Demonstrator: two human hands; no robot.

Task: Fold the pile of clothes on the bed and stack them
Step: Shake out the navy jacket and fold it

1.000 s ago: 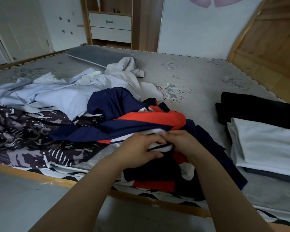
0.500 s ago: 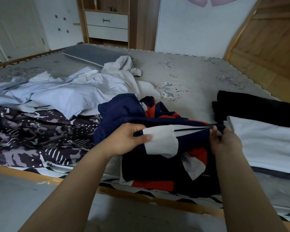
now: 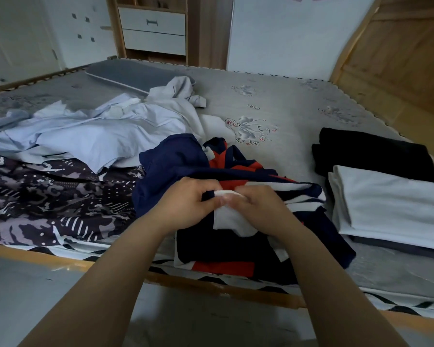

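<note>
A navy, red and white garment (image 3: 176, 169) lies bunched at the near edge of the bed (image 3: 293, 116). My left hand (image 3: 186, 205) and my right hand (image 3: 257, 204) are close together over it, both pinching its white edge. To the left lie a dark patterned garment (image 3: 48, 196) and a pale blue shirt (image 3: 85, 131), both unfolded. At the right sit a folded white garment (image 3: 396, 204) and a folded black one (image 3: 371, 152) behind it.
A grey flat cushion (image 3: 133, 73) lies at the far side of the bed. A wooden headboard (image 3: 398, 53) rises at the right. Drawers (image 3: 152, 30) stand against the far wall. The bed's wooden front rail (image 3: 211, 284) runs below my hands.
My hands had spread apart along the garment's edge half a second ago; now they have come back together at its middle, gathering the white edge.
</note>
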